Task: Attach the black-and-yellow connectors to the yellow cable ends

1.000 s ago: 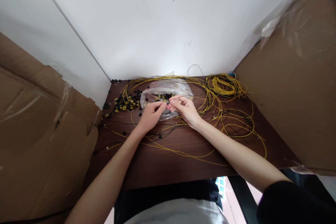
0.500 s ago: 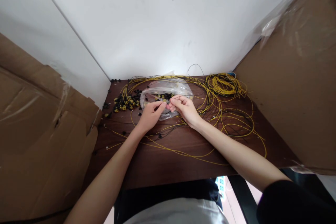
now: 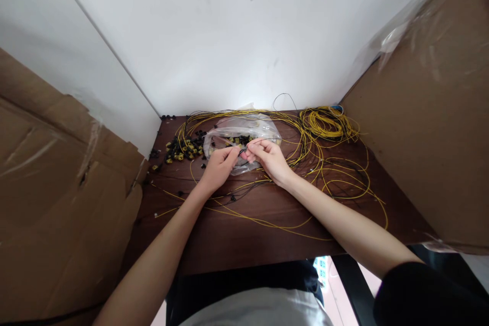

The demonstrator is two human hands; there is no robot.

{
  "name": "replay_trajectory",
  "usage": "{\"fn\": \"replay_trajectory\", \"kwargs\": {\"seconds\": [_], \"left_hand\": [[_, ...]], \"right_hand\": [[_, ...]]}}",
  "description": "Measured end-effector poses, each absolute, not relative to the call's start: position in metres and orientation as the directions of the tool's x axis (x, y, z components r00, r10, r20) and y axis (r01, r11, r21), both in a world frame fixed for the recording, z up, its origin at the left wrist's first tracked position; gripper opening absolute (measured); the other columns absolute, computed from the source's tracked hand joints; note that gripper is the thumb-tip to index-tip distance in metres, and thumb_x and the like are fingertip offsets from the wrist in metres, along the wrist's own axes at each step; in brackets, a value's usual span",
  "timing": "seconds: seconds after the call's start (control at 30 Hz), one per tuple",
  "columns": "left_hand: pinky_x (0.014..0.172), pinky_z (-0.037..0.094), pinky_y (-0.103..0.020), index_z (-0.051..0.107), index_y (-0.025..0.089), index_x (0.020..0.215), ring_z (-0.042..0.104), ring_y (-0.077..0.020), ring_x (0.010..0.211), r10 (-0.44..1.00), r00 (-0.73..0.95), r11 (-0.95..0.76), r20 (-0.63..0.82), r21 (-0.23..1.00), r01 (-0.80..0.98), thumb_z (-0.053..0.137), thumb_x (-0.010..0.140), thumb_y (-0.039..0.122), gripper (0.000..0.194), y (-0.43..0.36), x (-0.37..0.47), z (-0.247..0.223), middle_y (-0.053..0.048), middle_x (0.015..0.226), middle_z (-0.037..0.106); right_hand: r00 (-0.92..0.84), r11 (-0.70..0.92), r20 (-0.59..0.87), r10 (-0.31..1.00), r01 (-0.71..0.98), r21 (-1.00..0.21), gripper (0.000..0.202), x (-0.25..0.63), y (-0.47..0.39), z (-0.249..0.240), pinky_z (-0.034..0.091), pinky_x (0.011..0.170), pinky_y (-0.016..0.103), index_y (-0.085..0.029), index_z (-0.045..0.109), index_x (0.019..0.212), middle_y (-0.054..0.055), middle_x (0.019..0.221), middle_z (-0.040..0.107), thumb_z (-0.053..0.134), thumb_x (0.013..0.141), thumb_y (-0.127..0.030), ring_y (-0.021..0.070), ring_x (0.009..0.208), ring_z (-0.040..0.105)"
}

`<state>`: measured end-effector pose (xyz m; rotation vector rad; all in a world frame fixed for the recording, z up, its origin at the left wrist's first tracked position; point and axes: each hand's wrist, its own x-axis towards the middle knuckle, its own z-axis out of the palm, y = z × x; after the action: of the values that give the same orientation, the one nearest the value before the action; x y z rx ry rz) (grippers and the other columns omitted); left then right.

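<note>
My left hand [image 3: 220, 165] and my right hand [image 3: 270, 159] meet above the front of a clear plastic bag [image 3: 244, 167]. Thumb and forefinger of the left are pinched on a small black connector piece [image 3: 241, 152], only partly visible. My right hand's thumb and fingers are pressed together close beside it; whatever they hold is too small to name. Black and yellow connectors [image 3: 239, 140] show inside the bag's opening. Thin yellow and black wires [image 3: 263, 221] run beneath both forearms on the brown table [image 3: 229, 254].
Connector ends with yellow parts [image 3: 183, 150] lie heaped left of the bag. A coil of yellow wire [image 3: 324, 123] rests at the back right, with loose loops [image 3: 351, 183] before it. Cardboard walls [image 3: 57, 204] flank the table, and a white panel [image 3: 244, 35] closes the back.
My left fingertips have shifted slightly, and a small black piece now shows between them. The right hand and the wires stay where they were.
</note>
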<state>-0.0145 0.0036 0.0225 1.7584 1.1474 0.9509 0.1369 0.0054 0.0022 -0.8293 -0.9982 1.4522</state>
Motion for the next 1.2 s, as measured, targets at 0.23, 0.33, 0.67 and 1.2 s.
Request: {"fn": "replay_trajectory", "kwargs": {"seconds": [0.23,0.33,0.67,1.2], "left_hand": [[0.051,0.026,-0.024,0.041,0.016,0.051,0.034,-0.0090,0.049,0.936,0.309,-0.272,0.169,0.905,0.327,0.039,0.087,0.035,0.041,0.004,-0.014,0.022,0.003,0.047,0.038],[0.051,0.026,-0.023,0.040,0.016,0.051,0.034,-0.0089,0.049,0.933,0.314,-0.279,0.175,0.904,0.325,0.039,0.087,0.035,0.041,0.004,-0.015,0.022,0.003,0.047,0.038],[0.050,0.028,-0.023,0.053,0.014,0.058,0.037,-0.0095,0.048,0.944,0.299,-0.233,0.136,0.918,0.320,0.038,0.087,0.038,0.041,0.004,-0.015,0.023,0.003,0.047,0.039],[0.050,0.032,-0.023,0.052,0.015,0.054,0.041,-0.0105,0.049,0.943,0.297,-0.241,0.149,0.922,0.302,0.036,0.089,0.040,0.047,0.006,-0.015,0.020,0.001,0.047,0.044]], "right_hand": [[-0.127,-0.002,0.057,0.990,-0.424,-0.906,0.024,0.137,0.006,0.002,0.047,0.054,0.021,-0.014,0.060,0.076,0.001,0.063,0.067,0.072,0.069,-0.034,0.0089,0.053,0.059],[-0.130,-0.005,0.056,0.990,-0.426,-0.905,0.025,0.137,0.006,0.002,0.047,0.054,0.021,-0.014,0.059,0.076,0.001,0.062,0.067,0.072,0.069,-0.034,0.0089,0.053,0.059],[-0.124,0.001,0.055,0.991,-0.401,-0.916,0.026,0.137,0.006,0.001,0.047,0.054,0.022,-0.015,0.060,0.076,-0.001,0.063,0.066,0.073,0.067,-0.036,0.0084,0.053,0.058],[-0.200,0.087,0.138,0.970,-0.245,-0.966,0.023,0.135,-0.003,0.010,0.043,0.058,0.023,-0.016,0.065,0.079,0.000,0.065,0.068,0.075,0.065,-0.030,0.0094,0.059,0.058]]}}
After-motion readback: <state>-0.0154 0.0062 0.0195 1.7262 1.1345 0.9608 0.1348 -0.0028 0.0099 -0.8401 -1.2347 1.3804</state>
